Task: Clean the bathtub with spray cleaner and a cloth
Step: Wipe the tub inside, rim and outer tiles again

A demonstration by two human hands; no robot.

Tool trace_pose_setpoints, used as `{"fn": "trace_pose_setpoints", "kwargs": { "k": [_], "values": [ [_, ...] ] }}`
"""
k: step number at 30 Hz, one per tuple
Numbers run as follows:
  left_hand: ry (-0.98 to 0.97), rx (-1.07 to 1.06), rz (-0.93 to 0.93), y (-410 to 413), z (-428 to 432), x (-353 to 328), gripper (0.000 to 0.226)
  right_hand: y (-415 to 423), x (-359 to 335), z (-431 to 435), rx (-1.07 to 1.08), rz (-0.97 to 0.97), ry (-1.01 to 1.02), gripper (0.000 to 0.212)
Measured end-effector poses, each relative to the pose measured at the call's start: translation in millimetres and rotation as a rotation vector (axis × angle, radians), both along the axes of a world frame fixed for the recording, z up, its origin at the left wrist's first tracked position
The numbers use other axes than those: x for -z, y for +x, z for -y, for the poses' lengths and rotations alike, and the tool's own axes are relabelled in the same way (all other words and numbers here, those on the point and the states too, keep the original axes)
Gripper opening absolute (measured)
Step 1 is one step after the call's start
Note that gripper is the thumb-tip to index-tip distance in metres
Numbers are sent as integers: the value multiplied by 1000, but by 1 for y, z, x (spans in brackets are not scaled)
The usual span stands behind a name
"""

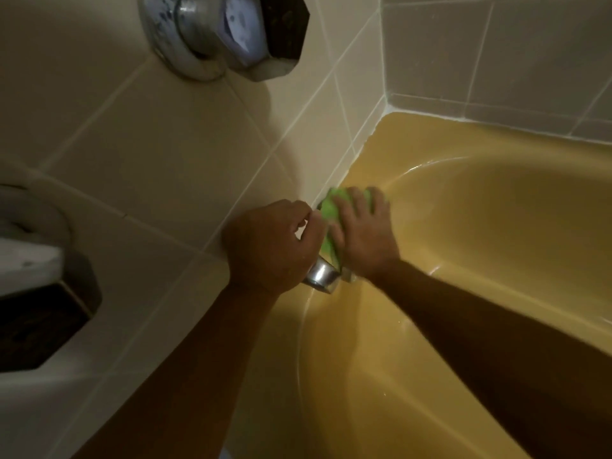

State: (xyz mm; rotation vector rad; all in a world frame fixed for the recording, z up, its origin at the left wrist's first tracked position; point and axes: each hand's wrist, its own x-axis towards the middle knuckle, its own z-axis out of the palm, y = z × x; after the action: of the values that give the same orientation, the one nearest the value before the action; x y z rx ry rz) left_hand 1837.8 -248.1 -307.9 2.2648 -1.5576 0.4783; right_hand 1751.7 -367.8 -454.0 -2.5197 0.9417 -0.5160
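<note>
Right hand (364, 236) lies with fingers spread and fairly straight over the cloth (329, 210), pressing it down onto the spout (323, 276). Left hand (271, 243) sits just beside it with fingers curled over the spout's other flank and seems to hold it, though whether its thumb and forefinger also nip the cloth's edge cannot be told. The likeliest trouble is a slip. The chrome is rounded and the tub (480, 226) rim shows a wet sheen, so a hard rub could carry the cloth off the metal and send the right hand skidding against the wall (165, 154) or down into the basin. Both arms are stretched well forward, so such a slip would probably take the person's weight with it. A sideways push could also strain the spout where it meets the wall. The cloth is bunched small, so bare fingers may rub metal and grout while the spout's underside goes unwiped. No spray bottle is in view, so a dry patch would mean breaking off to fetch it. The cloth lies under the right palm and fingers, draped over the spout's top. Its green shows in the gap between the two hands and past the fingertips, close to the wall. The spout's bare end pokes out below both wrists, over the tub's end.
</note>
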Motion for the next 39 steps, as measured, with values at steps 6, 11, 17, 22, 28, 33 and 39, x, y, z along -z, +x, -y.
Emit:
{"fn": "trace_pose_setpoints", "kwargs": {
  "k": [6,11,17,22,28,33,39],
  "values": [
    [27,149,-18,5,-7,1,31,-23,5,-32,-477,137,-214,68],
    [4,187,-50,9,-9,5,35,-21,10,21,-141,14,-104,60],
    [2,176,-20,5,-9,0,37,1,-4,-56,54,145,87,59],
    [-10,171,11,8,-12,2,32,-24,3,-121,-419,37,-45,51],
    [14,228,38,10,-24,5,30,-27,-12,-72,-196,179,19,53],
    [-83,283,-20,9,-40,12,34,2,-22,-138,-7,-53,98,49],
    [41,325,-25,12,-50,12,36,-61,-9,-208,-583,-55,-143,52]
  ]
}}
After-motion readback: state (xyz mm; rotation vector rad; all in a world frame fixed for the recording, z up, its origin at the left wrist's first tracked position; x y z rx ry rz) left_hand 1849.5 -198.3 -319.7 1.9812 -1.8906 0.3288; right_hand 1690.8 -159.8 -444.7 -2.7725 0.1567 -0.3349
